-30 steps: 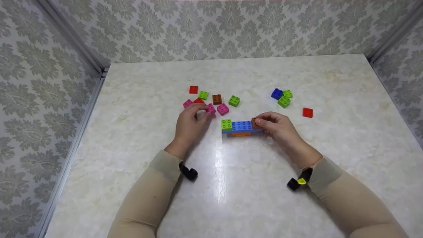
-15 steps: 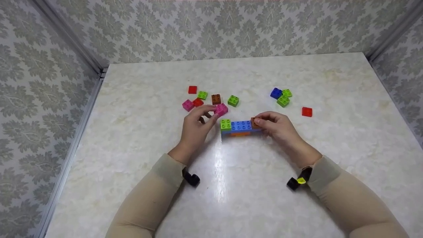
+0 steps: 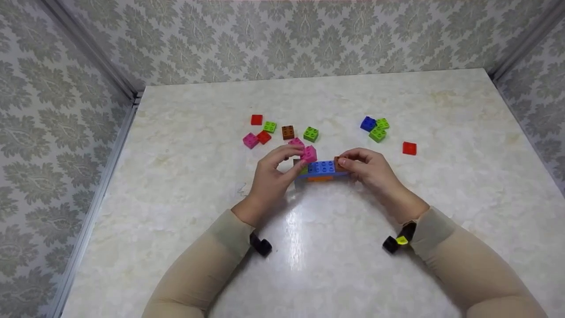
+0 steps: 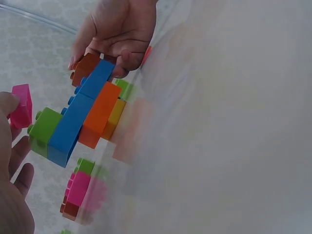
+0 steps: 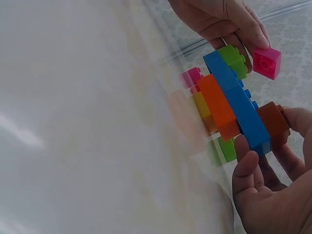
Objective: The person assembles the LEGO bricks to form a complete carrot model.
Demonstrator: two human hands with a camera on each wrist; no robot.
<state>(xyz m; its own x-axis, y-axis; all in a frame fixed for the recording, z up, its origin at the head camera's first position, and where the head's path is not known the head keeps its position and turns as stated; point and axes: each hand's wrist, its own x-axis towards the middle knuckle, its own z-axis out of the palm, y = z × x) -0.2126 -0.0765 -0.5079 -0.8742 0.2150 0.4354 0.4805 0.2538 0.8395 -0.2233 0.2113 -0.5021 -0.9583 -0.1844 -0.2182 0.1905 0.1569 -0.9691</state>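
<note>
Through the head feed, I see the left hand (image 3: pixel 273 176) pinching a pink block (image 3: pixel 310 154), held just clear of the green block (image 4: pixel 46 126) on one end of the blue bar (image 3: pixel 324 167). The right hand (image 3: pixel 371 170) grips the other end, at the brown block (image 4: pixel 87 67). I read this as stacking; next calls for squaring the pink block up before pressing down.

Pale grey leaf-patterned walls (image 3: pixel 282 39) border a glossy, cream marbled tabletop (image 3: pixel 176 119) reflecting a white streak of light (image 3: pixel 293 243).
</note>
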